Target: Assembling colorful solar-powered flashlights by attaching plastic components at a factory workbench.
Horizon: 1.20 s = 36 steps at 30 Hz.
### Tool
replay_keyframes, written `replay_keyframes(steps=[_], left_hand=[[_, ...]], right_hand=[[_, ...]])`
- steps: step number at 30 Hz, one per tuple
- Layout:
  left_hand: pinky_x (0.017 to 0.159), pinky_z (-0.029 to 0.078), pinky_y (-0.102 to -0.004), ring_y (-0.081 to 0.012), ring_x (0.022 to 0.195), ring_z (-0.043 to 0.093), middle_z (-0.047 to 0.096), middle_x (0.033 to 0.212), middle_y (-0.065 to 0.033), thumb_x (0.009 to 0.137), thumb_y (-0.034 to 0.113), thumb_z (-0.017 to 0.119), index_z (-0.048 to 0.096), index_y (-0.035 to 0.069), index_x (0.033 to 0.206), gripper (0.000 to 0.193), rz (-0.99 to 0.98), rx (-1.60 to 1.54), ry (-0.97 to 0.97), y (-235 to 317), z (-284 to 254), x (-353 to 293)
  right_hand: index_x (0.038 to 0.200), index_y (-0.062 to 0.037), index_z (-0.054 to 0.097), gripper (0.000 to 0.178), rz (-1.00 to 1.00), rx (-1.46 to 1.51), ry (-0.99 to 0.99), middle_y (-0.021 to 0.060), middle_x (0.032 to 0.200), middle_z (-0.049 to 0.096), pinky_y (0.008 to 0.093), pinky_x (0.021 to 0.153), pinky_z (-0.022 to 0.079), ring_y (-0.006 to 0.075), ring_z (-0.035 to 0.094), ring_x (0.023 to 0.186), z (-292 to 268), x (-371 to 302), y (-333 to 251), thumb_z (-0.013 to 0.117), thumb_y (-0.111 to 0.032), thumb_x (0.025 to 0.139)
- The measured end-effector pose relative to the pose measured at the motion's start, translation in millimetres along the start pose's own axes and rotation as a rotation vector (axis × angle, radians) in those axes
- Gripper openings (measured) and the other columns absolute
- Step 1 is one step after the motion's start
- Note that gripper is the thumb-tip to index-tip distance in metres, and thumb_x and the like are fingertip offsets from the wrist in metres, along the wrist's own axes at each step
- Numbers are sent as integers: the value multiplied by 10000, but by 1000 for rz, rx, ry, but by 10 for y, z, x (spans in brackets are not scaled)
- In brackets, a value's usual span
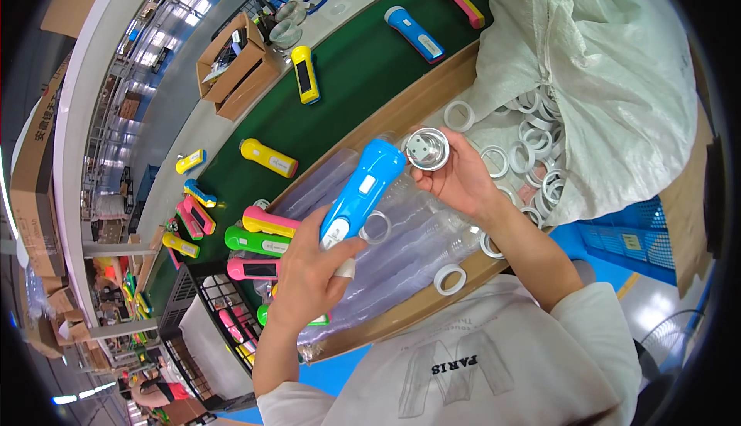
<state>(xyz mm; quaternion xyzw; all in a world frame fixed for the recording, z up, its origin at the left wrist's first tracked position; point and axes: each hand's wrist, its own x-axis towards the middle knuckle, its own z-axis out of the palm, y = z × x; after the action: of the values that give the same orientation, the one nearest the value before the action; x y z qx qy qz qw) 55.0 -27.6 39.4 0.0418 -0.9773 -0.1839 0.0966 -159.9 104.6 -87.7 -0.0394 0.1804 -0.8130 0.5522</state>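
Gripping blue flashlight [370, 175] by handle in left hand [310, 270], pinching reflector cup [427, 150] by rim in right hand [457, 173]. Probably light, stiff, kinda slick; keep off shiny inside, might smudge.

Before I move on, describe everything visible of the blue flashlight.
The blue flashlight looks like smooth, glossy plastic, its wide head narrowing toward the handle. A pale rectangular piece sits below the head; a whitish panel farther down. It slants, head toward the picture's upper right, gripped by the left hand, which hides the lower end. Whether its head touches the silvery cup beside it is unclear.
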Motion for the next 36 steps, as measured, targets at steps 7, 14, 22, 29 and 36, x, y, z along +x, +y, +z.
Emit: replay_keyframes(steps=[7, 14, 22, 29, 36], left_hand=[[730, 533, -408, -372, 977, 594, 502, 1243, -221, 536, 46, 764, 699, 183, 947, 439, 74, 311, -158, 333, -162, -58], [734, 528, -394, -357, 905, 616, 562, 1147, -240, 715, 92, 717, 671, 173, 1089, 385, 122, -181, -75, 178, 3, -67], [789, 508, -323, -275, 952, 646, 650, 1089, -164, 710, 229, 776, 599, 18, 1216, 577, -170, -773, -118, -10, 122, -203], [723, 523, -354, -286, 847, 641, 619, 1138, -173, 725, 114, 765, 615, 65, 1184, 485, 78, -260, 136, 18, 341, -179], [631, 502, -320, -231, 743, 587, 615, 1152, -141, 720, 97, 752, 642, 99, 1141, 435, 174, 43, 51, 179, 426, -6]], right_hand=[[1196, -98, 537, 366, -86, -452, 52, 37, 1007, 612, 268, 662, 486, 125, 597, 822, 80, -96, 25, 385, -366, 998], [1200, -41, 506, 437, -327, -898, -173, 100, 1189, 559, 308, 918, 444, 166, 528, 1111, 381, -410, 80, 376, -408, 1002], [1150, -1, 570, 405, -835, -1289, -255, 201, 1168, 587, 404, 923, 469, 354, 574, 1044, 706, -822, 64, 405, -331, 986], [1361, -68, 442, 502, -45, -766, 21, 117, 1239, 556, 361, 992, 440, 208, 551, 1135, 488, -615, -4, 364, -416, 1006], [967, -16, 662, 425, 87, -807, 172, 117, 917, 665, 313, 840, 487, 196, 624, 903, 176, -359, 17, 397, -348, 981]])
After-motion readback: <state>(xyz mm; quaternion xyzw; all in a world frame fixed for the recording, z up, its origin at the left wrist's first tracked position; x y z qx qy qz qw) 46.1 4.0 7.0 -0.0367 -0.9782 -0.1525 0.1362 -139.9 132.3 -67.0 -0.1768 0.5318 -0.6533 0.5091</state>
